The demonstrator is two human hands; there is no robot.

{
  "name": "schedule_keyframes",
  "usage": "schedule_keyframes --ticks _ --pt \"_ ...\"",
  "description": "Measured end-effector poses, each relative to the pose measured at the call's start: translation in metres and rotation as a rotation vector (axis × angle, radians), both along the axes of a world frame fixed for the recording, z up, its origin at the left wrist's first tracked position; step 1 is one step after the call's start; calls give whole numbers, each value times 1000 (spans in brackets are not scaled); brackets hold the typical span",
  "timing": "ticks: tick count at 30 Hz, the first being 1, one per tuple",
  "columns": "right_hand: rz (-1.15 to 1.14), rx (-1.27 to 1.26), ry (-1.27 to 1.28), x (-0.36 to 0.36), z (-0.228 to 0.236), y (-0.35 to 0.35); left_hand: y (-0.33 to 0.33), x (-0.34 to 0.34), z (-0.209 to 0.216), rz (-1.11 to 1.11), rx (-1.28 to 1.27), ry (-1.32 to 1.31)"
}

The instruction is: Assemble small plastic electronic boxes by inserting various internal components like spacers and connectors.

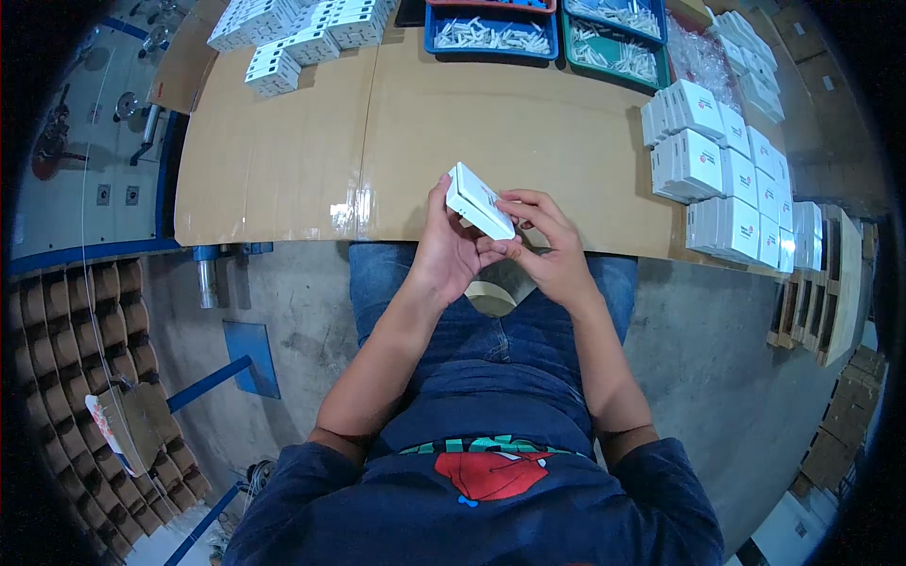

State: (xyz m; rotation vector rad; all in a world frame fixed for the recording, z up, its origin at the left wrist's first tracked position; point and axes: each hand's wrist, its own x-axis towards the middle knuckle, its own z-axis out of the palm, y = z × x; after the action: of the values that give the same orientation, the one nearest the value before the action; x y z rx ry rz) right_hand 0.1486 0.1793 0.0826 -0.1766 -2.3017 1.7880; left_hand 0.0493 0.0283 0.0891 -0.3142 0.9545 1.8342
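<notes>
A small white box (pixel 480 201) is held between my two hands, tilted, above the near edge of the table. My left hand (pixel 447 243) grips it from the left and below, with the thumb along its side. On the right end, the fingers of my right hand (pixel 550 247) close on the box near its corner. A seam or gap runs along one long side of it; whether the box is fully closed I cannot tell. My palms partly hide its underside.
Cardboard covers the table (pixel 491 123). Stacked white boxes (pixel 741 179) stand at the right, and white pieces with dark slots (pixel 311 38) at the back left. A blue tray (pixel 493 36) and a green tray (pixel 615 58) hold small white parts. A divided cardboard crate (pixel 71 358) lies at the left.
</notes>
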Motion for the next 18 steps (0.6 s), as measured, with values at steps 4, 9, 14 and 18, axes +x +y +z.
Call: schedule_keyframes --ticks 4,9,14,18 --pt "-5 65 52 0 -4 3 0 7 -5 40 -8 80" --pt "-27 -282 10 0 1 0 4 16 -3 170 -82 482" --pt "11 -296 17 -1 -4 1 1 16 -16 120 -96 741" --pt "63 -149 22 0 -8 6 1 18 -17 83 -28 711"
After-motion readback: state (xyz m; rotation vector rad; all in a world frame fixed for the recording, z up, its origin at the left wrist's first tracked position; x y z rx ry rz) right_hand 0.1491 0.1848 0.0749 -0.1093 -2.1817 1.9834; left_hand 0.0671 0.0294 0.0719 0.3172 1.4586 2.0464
